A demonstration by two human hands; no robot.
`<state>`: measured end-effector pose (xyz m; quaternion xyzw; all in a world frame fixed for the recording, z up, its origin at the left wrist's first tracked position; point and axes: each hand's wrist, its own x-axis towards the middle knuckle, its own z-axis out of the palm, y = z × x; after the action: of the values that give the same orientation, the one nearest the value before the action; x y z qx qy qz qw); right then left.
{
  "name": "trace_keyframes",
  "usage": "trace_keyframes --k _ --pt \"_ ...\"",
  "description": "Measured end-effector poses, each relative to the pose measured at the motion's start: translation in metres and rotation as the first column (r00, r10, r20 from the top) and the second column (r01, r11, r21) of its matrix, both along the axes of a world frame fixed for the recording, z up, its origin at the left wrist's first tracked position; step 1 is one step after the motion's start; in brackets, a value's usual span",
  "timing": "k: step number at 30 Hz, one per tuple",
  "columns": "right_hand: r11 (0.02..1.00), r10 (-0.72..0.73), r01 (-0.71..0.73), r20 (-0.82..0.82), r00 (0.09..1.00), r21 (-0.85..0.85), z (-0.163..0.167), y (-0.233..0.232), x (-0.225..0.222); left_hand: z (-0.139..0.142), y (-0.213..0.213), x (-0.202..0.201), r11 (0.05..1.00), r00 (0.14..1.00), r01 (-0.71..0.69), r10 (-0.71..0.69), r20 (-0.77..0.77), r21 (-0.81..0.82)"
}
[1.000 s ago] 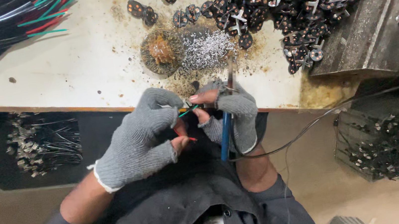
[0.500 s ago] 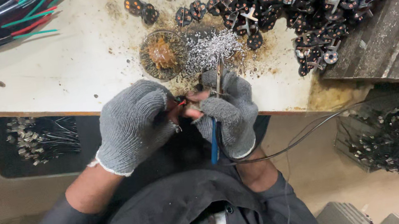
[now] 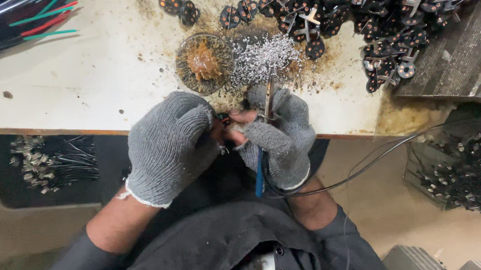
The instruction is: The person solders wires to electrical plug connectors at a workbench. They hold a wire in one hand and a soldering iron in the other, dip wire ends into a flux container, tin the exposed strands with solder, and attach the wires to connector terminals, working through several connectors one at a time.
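Gloves, grey knit, cover both hands at the table's near edge. The left hand (image 3: 169, 146) is curled shut, fingertips pinching a small dark part (image 3: 225, 120) between the two hands. The right hand (image 3: 279, 133) is closed around a blue-handled iron (image 3: 260, 163), its metal tip slanting up over the table; a black cord (image 3: 365, 169) trails off right.

The table (image 3: 83, 74) is white, stained brown, over a tan floor. On it sit one round flux tin (image 3: 203, 64), one heap of silver bits (image 3: 262, 59), a pile of black discs (image 3: 370, 5) too many to count, and coloured wires (image 3: 4, 23) at far left.
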<state>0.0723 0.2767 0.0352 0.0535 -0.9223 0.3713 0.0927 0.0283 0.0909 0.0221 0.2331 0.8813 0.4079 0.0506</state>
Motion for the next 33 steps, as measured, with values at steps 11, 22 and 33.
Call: trace_keyframes --k 11,22,33 --pt "0.960 0.277 -0.270 -0.100 0.956 0.078 -0.013 0.030 0.025 0.001 -0.002 -0.001 1.000 1.000 -0.007 0.006 -0.005 -0.006" --pt "0.921 0.379 -0.359 -0.125 0.917 0.152 -0.038 0.042 0.025 -0.004 -0.004 -0.010 0.999 0.999 0.016 -0.014 0.036 -0.039" --pt "0.915 0.395 -0.376 -0.134 0.909 0.148 -0.038 0.044 0.023 -0.006 -0.003 -0.011 1.000 1.000 0.004 -0.004 0.013 -0.011"
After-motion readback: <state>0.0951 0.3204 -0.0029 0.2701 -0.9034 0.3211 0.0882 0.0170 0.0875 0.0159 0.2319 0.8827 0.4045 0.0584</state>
